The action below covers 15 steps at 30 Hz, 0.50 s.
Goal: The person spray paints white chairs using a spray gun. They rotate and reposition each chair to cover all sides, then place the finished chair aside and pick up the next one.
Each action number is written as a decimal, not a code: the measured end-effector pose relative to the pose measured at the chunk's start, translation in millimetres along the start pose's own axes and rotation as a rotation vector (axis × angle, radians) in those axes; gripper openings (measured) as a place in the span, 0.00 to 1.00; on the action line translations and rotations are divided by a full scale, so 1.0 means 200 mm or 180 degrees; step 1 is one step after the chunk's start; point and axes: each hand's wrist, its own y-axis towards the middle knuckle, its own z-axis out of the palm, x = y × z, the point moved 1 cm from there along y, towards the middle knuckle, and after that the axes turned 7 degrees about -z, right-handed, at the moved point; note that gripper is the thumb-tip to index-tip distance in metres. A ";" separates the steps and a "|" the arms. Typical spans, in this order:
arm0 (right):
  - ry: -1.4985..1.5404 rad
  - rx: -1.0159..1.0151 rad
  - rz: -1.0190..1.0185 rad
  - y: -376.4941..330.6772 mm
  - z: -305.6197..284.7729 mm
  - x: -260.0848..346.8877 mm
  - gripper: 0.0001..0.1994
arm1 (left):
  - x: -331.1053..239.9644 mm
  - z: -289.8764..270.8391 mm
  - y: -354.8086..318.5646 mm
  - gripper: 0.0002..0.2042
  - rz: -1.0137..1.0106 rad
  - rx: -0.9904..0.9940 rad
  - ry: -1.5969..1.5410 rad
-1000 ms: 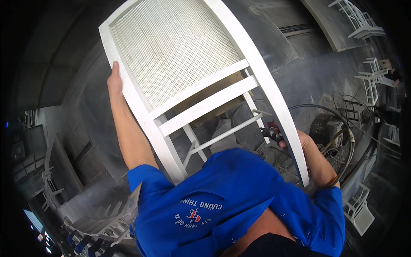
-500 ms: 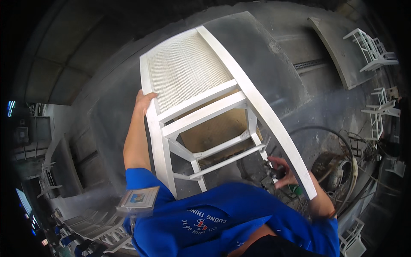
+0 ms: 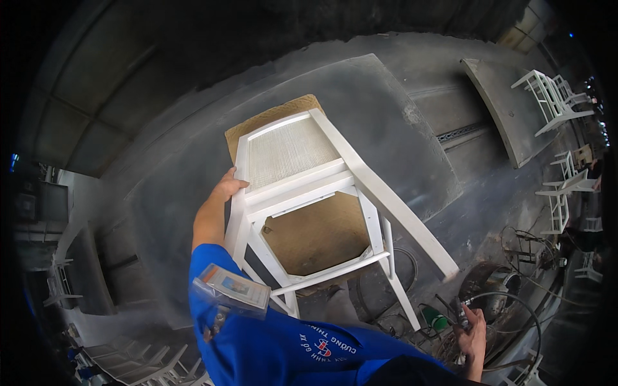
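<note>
A white chair frame (image 3: 302, 168) with a woven backrest panel (image 3: 286, 154) and an open seat lies tilted in front of me. My left hand (image 3: 230, 185) is closed around the left post of its backrest. Beneath the chair, a brown cardboard sheet (image 3: 315, 235) shows through the seat opening and past the top rail. Off to the lower right, apart from the chair, my right hand (image 3: 473, 334) is wrapped round a spray gun (image 3: 461, 314). A dark hose (image 3: 515, 297) runs from it; the gun's front is small and partly hidden.
A large grey board (image 3: 386, 128) extends under and beyond the chair. Right of my right hand stand a round metal pot (image 3: 499, 283) and tangled hoses. A green container (image 3: 434, 317) sits near the chair leg. More white chairs (image 3: 550, 100) stand at far right and lower left.
The chair has gone down and tipped, bringing more of the seat opening and cardboard into sight. My left hand kept its hold. My right hand moved down and right, out from behind the chair's post.
</note>
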 end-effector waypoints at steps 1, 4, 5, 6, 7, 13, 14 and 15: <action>0.0002 -0.0117 -0.0056 -0.02 -0.03 -0.02 0.32 | -0.03 -0.03 -0.01 0.47 -0.0152 0.0359 0.0102; 0.0025 -0.0388 -0.0070 -0.05 -0.13 -0.10 0.32 | -0.18 -0.08 -0.02 0.41 -0.0539 0.1004 0.1836; 0.0017 -0.0616 -0.0179 -0.03 -0.16 -0.12 0.31 | -0.29 -0.09 0.00 0.39 -0.0201 0.1047 0.2897; -0.0061 -0.0819 -0.0041 -0.04 -0.19 -0.15 0.31 | -0.38 -0.08 0.01 0.35 0.0084 0.0634 0.2854; 0.0498 -0.0518 0.0108 -0.04 -0.27 -0.18 0.27 | -0.47 -0.07 0.00 0.32 0.0509 0.0144 0.2859; 0.1792 -0.1143 -0.0234 0.06 -0.55 -0.22 0.40 | -1.07 0.28 -0.34 0.14 0.1110 -0.1356 -0.4204; 0.2090 -0.1001 -0.0234 0.08 -0.60 -0.26 0.42 | -1.09 0.38 -0.50 0.12 0.1518 -0.1622 -0.4790; 0.2124 -0.0831 -0.0298 0.07 -0.65 -0.32 0.43 | -1.06 0.51 -0.69 0.10 0.1841 -0.2217 -0.4603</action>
